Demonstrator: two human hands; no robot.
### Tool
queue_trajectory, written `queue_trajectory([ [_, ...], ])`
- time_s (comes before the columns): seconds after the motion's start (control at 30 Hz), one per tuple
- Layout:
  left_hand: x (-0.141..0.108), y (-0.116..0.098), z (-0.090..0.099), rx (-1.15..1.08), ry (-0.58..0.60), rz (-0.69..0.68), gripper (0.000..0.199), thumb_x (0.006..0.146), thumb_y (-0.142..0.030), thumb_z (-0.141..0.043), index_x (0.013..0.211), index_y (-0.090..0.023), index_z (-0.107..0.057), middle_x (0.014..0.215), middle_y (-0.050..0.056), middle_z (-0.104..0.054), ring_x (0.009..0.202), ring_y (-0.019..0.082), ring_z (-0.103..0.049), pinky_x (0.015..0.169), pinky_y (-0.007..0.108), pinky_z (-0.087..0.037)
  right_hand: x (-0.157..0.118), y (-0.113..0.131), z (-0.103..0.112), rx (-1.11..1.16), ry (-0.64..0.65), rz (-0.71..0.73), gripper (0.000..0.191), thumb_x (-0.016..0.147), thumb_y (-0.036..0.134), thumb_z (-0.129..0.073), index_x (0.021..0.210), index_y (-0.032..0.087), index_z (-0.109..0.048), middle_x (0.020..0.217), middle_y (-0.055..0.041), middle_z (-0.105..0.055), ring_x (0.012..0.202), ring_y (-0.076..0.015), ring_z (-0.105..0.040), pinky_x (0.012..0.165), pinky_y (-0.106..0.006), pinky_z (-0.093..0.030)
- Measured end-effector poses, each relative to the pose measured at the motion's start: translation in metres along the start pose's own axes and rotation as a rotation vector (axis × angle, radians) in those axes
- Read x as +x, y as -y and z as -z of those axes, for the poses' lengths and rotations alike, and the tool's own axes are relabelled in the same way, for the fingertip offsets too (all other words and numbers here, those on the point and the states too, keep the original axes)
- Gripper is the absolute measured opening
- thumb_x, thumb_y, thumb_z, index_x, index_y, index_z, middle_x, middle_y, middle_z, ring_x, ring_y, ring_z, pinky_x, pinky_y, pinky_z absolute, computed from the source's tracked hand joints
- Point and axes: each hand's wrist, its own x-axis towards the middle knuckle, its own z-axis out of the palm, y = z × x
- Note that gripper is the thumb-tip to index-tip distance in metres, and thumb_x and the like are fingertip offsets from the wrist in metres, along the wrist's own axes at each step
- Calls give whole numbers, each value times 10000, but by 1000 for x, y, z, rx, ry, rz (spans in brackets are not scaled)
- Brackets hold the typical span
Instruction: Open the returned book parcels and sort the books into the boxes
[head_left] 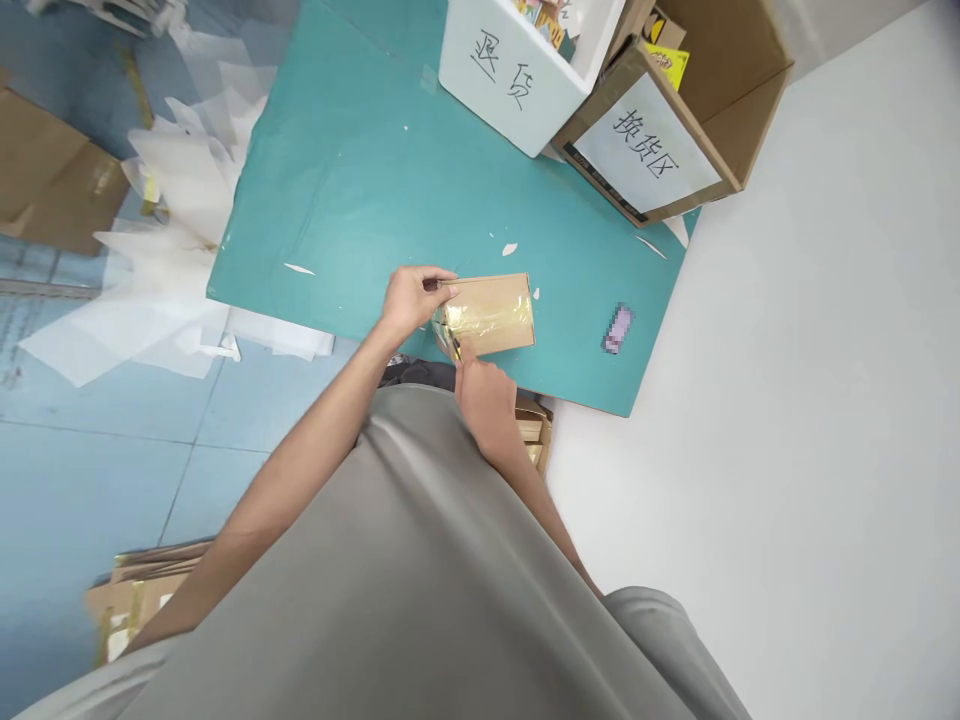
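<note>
A small cardboard box (491, 325) with shiny clear-yellow tape across its top lies near the front edge of the green table. My left hand (410, 300) grips the box at its far left corner, thumb on top. Closed at the near left corner is my right hand (486, 395), holding a slim box cutter (454, 347) against the taped left end. Most of the cutter is hidden by the fingers, and its exact contact with the tape is too small to tell.
A white bin (510, 85) and a labelled open carton (637, 140) stand at the back right of the green table (360, 190). A blurred pinkish item (618, 329) lies to the right. Paper scraps dot the table; white sheets (172, 230) litter the left floor, near flattened cardboard (157, 575).
</note>
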Motion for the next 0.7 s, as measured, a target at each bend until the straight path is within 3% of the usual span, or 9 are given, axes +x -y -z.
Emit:
queue_trajectory([
  [0.1,-3,-4,2,-7,14,1,318,796,-335,-817,1065,-170,-847,1054,80,-824,951,239,-748,949,379,-600,-15,-3,-8,15,43,9,572,1131,294,-348,1698,224,-316,1116,-154,-800,994,-276,-770,891,-364,-563],
  [0.2,-6,-7,2,-21,51,16,348,801,-380,-816,1075,-166,-840,1091,88,-822,984,245,-751,951,377,-602,-26,-19,-7,97,-33,4,568,1137,356,-368,1696,266,-328,1054,-116,-811,929,-276,-770,859,-343,-546],
  [0.27,-6,-6,2,-21,59,19,374,800,-414,-818,1081,-169,-836,1091,91,-821,990,248,-751,948,379,-603,-24,-39,-4,174,-168,-45,568,1143,397,-339,1694,257,-333,1077,-117,-808,923,-280,-764,843,-335,-536],
  [0.37,-4,-2,3,-25,70,10,425,785,-461,-822,1096,-172,-833,1076,95,-822,993,256,-747,939,384,-603,-3,-75,-2,303,-474,-189,564,1141,370,-252,1649,165,-389,1332,-195,-727,1131,-290,-725,915,-345,-529],
  [0.43,1,1,5,-29,77,-4,454,782,-477,-815,1110,-164,-829,1083,105,-821,998,264,-744,936,387,-600,17,-94,-6,396,-575,-247,546,1129,343,-250,1583,120,-455,1386,-221,-688,1209,-285,-698,946,-346,-527],
  [0.57,6,-1,5,26,97,-72,451,855,-470,-718,1166,-156,-807,1114,115,-806,1015,271,-739,972,399,-584,37,-105,-20,545,-474,-250,506,1125,357,-284,1517,120,-497,1120,-160,-775,1005,-258,-758,838,-298,-536],
  [0.7,-9,-10,-14,183,10,-205,530,895,-440,-695,1356,-178,-715,1371,148,-685,1289,308,-646,1154,443,-486,25,-93,-39,524,-431,-243,500,1123,375,-315,1504,118,-511,1145,-168,-779,998,-261,-759,840,-292,-532],
])
